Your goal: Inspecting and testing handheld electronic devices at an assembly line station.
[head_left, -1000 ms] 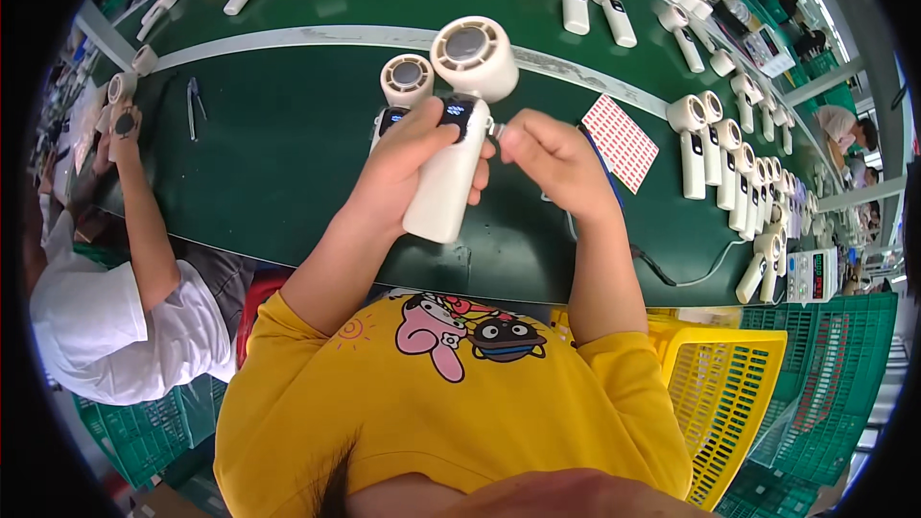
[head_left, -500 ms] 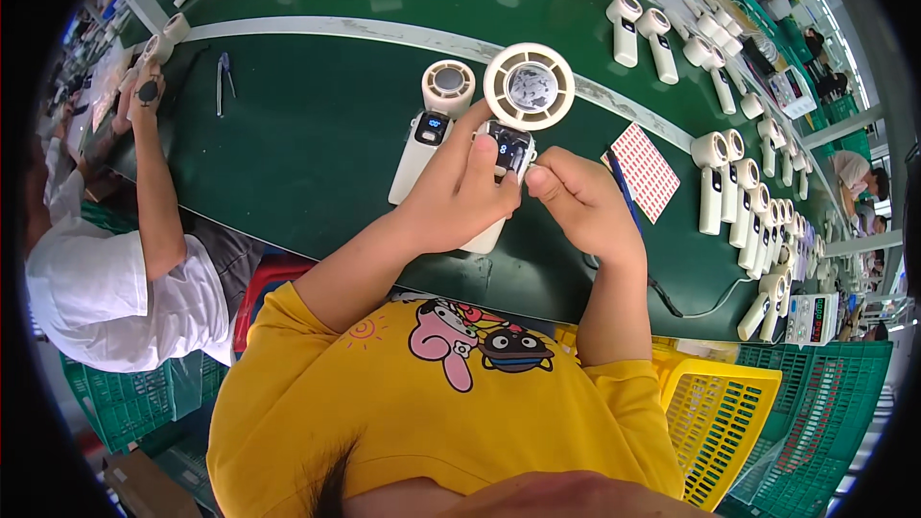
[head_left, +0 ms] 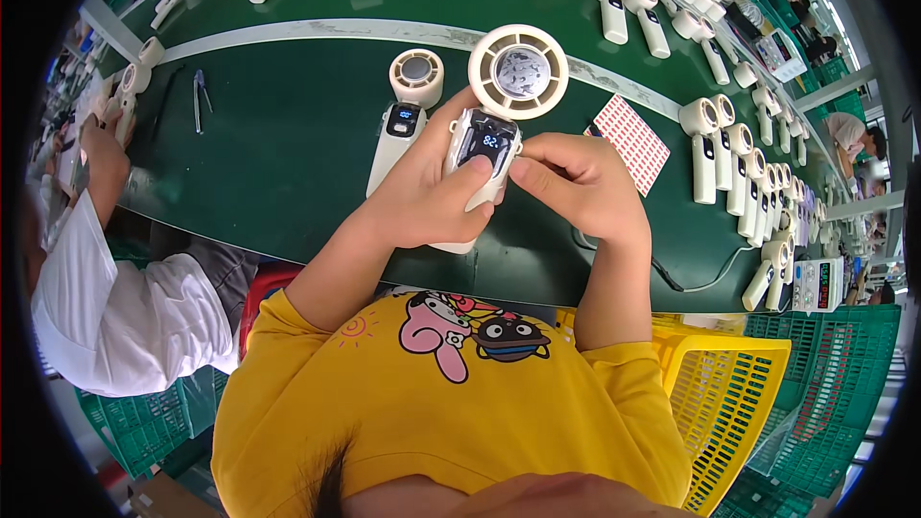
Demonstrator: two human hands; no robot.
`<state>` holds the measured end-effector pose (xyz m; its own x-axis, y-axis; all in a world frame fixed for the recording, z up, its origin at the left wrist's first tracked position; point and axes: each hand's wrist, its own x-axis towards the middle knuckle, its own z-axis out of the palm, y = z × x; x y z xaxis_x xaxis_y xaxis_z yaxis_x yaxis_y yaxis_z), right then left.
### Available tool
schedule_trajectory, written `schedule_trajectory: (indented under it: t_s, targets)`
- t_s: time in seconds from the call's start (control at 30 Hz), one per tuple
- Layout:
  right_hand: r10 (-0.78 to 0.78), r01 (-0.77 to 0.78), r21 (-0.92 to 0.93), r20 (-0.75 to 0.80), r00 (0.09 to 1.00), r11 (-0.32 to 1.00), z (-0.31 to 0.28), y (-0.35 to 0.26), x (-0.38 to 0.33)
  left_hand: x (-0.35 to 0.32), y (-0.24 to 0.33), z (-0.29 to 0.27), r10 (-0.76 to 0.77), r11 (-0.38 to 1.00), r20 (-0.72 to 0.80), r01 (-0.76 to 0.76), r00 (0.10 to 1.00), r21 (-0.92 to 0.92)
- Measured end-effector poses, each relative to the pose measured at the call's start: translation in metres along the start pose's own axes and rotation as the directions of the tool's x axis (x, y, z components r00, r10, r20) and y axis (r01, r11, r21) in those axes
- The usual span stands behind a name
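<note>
My left hand [head_left: 427, 197] grips the cream handle of a handheld fan [head_left: 499, 101], its round head pointing away and its small dark display lit. My right hand [head_left: 576, 182] pinches the handle's right side next to the display. A second cream fan [head_left: 403, 105] lies flat on the green table [head_left: 269, 144] just left of the held one, its display also lit. A sheet of small red stickers [head_left: 631, 142] lies on the table right of my right hand.
Rows of cream fans [head_left: 739, 163] stand along the right side and more lie at the far edge. Tweezers [head_left: 200, 96] rest at the left. A person in white [head_left: 115, 297] sits at my left. Yellow [head_left: 729, 403] and green [head_left: 835, 393] crates stand at the lower right.
The held fan has come closer to me and turned so its display faces up. Both hands have stayed on its handle.
</note>
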<state>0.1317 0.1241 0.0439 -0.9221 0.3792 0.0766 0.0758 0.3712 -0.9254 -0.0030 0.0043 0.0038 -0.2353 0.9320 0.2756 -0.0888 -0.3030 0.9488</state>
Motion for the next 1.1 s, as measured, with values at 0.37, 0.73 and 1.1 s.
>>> schedule_trajectory:
  t_s: [0.37, 0.73, 1.1]
  targets:
    - [0.005, 0.036, 0.101, -0.375, 0.927, 0.994, -0.003, 0.026, 0.018, -0.005, 0.025, -0.028, 0.168, 0.852, -0.119, -0.205, 0.979, -0.481]
    - [0.105, -0.145, -0.135, -0.268, 0.958, 0.980, 0.013, 0.069, 0.030, -0.096, 0.107, -0.011, 0.507, 0.834, -0.251, -0.543, 0.825, -0.098]
    - [0.112, 0.035, -0.392, 0.345, 0.932, 0.919, 0.000, 0.076, 0.026, 0.076, 0.045, 0.021, -0.499, 0.756, 0.059, 0.468, 0.864, -0.458]
